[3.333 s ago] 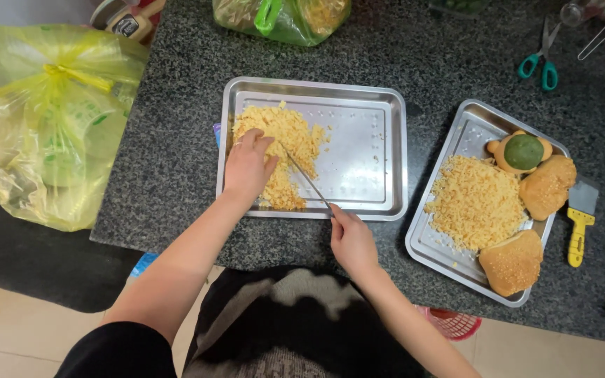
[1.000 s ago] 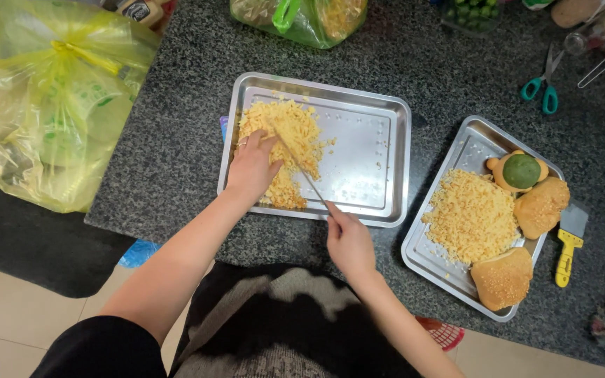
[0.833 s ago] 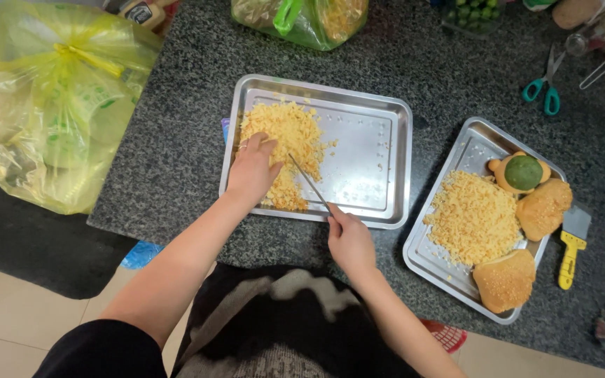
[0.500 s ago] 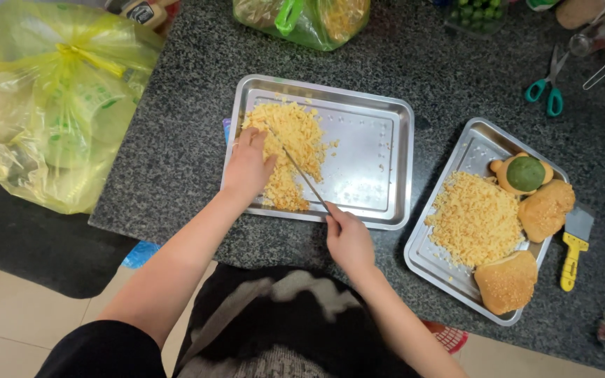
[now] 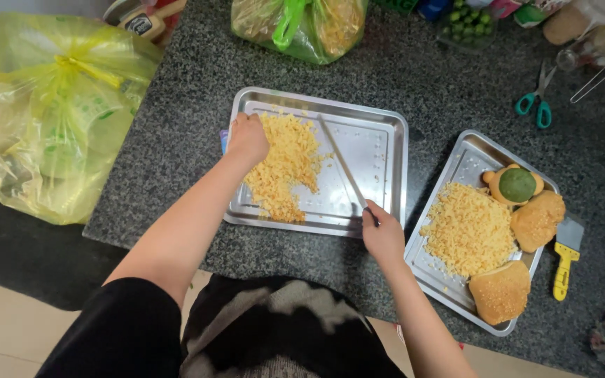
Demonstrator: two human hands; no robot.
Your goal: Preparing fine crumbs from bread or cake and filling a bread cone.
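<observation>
A steel tray [image 5: 379, 143] lies on the dark granite counter [image 5: 176, 140] and holds a heap of yellow crumbs [image 5: 285, 164] in its left half. My left hand [image 5: 246, 138] rests closed on the upper left of the heap. My right hand [image 5: 383, 234] sits at the tray's near right edge and grips a thin metal blade [image 5: 341, 161], which slants up and left across the bare right half of the tray.
A second steel tray [image 5: 467, 150] to the right carries more crumbs [image 5: 467, 227], two bread pieces [image 5: 502, 290] and a green-topped bun [image 5: 516, 184]. A yellow-handled scraper [image 5: 565, 255], teal scissors [image 5: 537, 101] and yellow bags [image 5: 50, 119] lie around.
My left hand moved from the lower left of the heap up to its upper left. My right hand shifted right along the tray edge, and the blade now lies clear of the crumbs.
</observation>
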